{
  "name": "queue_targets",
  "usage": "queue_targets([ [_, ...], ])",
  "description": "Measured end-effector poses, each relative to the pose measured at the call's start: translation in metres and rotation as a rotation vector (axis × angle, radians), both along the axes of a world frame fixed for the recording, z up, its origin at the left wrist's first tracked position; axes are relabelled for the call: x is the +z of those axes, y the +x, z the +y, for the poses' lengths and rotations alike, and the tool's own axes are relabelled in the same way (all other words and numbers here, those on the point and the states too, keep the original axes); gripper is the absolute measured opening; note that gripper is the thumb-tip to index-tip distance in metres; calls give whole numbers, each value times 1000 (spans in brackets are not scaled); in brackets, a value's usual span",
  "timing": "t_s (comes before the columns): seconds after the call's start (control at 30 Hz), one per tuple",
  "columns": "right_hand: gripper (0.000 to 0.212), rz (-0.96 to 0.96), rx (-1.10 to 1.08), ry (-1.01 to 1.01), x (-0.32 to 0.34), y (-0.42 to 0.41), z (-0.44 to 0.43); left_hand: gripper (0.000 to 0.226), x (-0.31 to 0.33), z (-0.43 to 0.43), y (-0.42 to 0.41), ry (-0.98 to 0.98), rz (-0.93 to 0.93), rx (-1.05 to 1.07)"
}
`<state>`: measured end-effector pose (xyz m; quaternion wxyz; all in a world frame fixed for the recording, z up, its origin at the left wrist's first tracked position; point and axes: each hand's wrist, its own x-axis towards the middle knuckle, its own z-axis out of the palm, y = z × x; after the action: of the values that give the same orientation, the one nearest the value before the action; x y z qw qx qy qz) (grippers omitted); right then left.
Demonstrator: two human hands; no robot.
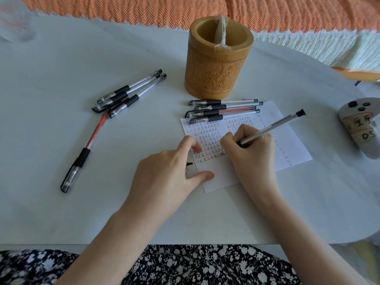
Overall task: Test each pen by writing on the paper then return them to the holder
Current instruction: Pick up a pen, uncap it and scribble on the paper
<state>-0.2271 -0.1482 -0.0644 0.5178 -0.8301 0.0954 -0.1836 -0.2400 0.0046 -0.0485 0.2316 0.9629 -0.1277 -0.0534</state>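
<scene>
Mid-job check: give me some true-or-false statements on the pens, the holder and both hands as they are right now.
1. The right hand grips a pen, writing on the paper. True.
2. Pens stand in the holder. False: none shows inside it.
3. The left hand presses the paper with forefinger and thumb. True.
4. The lone red pen lies right of the paper. False: it lies on the table, left of it.

A white table (61, 140) sits by an orange blanket (246, 11). A grey controller (347, 114) with taped labels lies on the right.
</scene>
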Motion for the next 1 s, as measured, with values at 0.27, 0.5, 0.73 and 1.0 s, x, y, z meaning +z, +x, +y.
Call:
queue_targets([
  [0.27,39,1,-8,35,-1,0,-1,47,0,0,0,-4,1,1],
  [0.5,41,1,4,1,-1,0,0,47,0,0,0,-15,0,6],
  [0.73,35,2,-8,-17,1,0,1,47,0,-1,0,-17,-11,7],
  [1.0,35,13,-7,4,1,0,1,45,4,-1,-1,-17,6,7],
])
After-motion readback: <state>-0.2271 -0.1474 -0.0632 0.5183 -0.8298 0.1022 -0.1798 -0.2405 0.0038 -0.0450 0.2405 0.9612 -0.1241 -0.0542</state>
